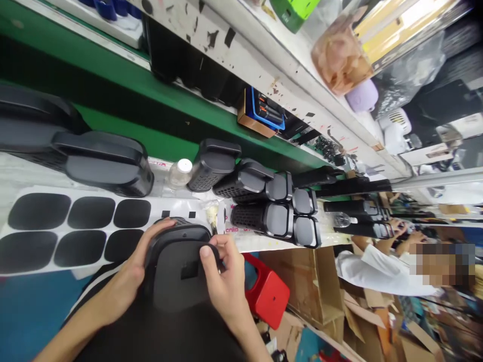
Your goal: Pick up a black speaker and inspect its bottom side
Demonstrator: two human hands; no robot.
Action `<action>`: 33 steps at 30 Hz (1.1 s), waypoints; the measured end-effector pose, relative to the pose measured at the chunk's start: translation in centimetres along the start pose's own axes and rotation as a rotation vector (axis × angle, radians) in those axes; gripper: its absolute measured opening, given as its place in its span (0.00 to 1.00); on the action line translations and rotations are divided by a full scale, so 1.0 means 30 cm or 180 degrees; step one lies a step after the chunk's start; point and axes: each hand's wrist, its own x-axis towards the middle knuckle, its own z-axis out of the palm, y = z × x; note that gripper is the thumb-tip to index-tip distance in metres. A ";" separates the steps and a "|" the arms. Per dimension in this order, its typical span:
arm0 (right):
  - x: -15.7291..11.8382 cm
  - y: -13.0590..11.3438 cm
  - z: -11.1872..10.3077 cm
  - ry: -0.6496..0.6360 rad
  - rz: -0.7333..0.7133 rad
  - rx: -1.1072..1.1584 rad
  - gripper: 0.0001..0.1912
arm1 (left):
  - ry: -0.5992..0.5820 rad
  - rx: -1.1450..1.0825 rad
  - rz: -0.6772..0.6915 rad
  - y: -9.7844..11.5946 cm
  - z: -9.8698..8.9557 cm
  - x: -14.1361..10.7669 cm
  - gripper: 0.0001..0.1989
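A black speaker housing (177, 266) rests in my lap, its flat base facing up. My left hand (138, 266) grips its left side. My right hand (222, 279) holds its right edge, thumb pressing on the flat face near a small square recess. A white sheet (151, 231) with several black oval pads (90, 212) lies on the bench just beyond my hands. A small brush (212, 216) lies at the sheet's right end.
Several finished black mesh speakers (264, 206) stand in rows on the bench, with larger ones (105, 163) to the left. A small clear bottle (180, 172) stands between them. A red stool (267, 294) and cardboard boxes (313, 286) sit below. Another person in white (377, 271) works at right.
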 end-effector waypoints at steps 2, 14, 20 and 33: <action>0.009 -0.005 0.007 -0.0012 0.0075 0.0050 0.07 | 0.0039 -0.0350 -0.0130 -0.002 0.008 0.009 0.37; 0.046 -0.015 0.021 0.0078 -0.0236 -0.0204 0.04 | 0.0243 -0.0423 0.0021 -0.004 0.026 0.035 0.31; 0.055 -0.017 0.022 0.0057 -0.0268 -0.0155 0.04 | 0.0247 -0.0421 0.0071 -0.028 0.023 0.037 0.31; 0.049 0.015 0.018 0.0078 -0.0397 0.0299 0.06 | 0.0230 -0.0385 0.0118 -0.012 0.024 0.038 0.31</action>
